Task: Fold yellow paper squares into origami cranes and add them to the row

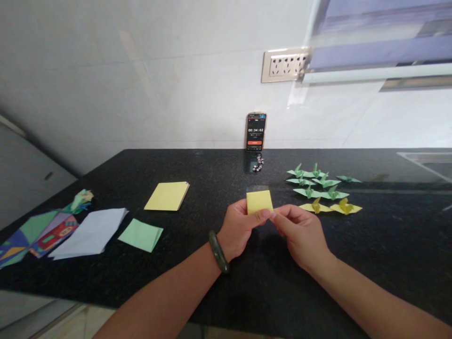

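Note:
A small folded square of yellow paper (259,200) is held up over the dark countertop. My left hand (240,227), with a dark bangle at its wrist, grips it from the left, thumb across its lower front. At the lower right corner, the thumb and fingertips of my right hand (304,235) pinch together on the paper's edge. Just beyond my right hand are two yellow paper cranes (346,206). Behind them stand several green paper cranes (334,192) in rows.
On the left lie a stack of yellow paper (167,196), green sheets (140,235), white sheets (92,233), patterned paper (42,230) and a crumpled paper piece (79,201). A phone (256,132) showing a timer leans on the wall, a beaded string (259,163) before it.

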Demonstrator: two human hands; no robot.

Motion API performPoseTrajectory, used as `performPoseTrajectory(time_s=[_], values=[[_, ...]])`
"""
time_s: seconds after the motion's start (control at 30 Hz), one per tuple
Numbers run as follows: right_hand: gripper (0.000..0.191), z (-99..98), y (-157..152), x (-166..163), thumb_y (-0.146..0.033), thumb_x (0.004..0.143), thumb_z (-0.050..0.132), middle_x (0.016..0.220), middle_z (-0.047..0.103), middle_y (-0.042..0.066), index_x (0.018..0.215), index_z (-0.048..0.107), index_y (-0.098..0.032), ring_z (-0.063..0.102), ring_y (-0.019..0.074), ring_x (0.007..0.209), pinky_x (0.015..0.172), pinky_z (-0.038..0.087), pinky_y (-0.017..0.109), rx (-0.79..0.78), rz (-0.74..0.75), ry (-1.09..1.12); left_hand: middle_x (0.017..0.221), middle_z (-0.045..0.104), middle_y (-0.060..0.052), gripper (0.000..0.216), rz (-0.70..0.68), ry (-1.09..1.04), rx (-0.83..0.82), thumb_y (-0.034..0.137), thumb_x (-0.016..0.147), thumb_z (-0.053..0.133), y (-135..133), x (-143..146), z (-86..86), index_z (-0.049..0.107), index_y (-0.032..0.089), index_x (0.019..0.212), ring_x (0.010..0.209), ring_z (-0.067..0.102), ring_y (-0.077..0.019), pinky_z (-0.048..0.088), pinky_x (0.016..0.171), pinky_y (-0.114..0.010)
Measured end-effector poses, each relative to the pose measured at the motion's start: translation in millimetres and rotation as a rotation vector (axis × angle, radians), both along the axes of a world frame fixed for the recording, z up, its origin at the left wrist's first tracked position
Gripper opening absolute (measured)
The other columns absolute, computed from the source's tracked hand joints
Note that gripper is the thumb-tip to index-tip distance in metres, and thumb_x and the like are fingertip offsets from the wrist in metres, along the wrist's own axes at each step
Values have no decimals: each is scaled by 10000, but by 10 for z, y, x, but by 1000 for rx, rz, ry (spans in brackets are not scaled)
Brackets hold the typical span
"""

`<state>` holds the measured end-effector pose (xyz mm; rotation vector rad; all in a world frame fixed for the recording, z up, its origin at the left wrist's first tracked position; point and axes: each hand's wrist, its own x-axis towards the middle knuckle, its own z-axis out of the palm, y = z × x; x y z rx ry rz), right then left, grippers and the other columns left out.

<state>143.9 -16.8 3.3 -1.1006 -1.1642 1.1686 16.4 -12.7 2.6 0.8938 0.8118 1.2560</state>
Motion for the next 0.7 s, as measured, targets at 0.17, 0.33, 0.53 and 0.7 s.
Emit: performPoseTrajectory(time_s=[0.17,0.33,0.53,0.7], values=[[194,34,-11,2,-313,639,684,448,486,-35,561,616,-149,365,70,423,415,285,212,20,-1,-108,625,587,3,231,94,27,-29,270,583,750,23,-5,-5,626,114,699,538,481,-70,382,536,-218],[205,32,25,13,-321,613,696,445,495,-36,554,609,-145,373,68,425,431,304,213,-6,-35,-85,508,532,33,261,239,-7,-49,309,574,750,91,-87,-1,560,131,569,476,452,-61,380,522,-217],[215,40,28,9,-321,612,696,431,476,-41,539,597,-145,364,66,416,421,295,212,6,-36,-77,610,606,2,261,129,-172,-45,370,650,701,97,-84,28,588,136,660,563,545,-93,431,581,-230],[210,48,24,16,-320,615,693,432,482,-36,543,604,-144,370,69,416,417,296,212,14,-31,-82,776,665,-75,480,-7,-175,-10,556,689,591,81,-85,-11,632,128,901,701,610,-162,462,629,-279]])
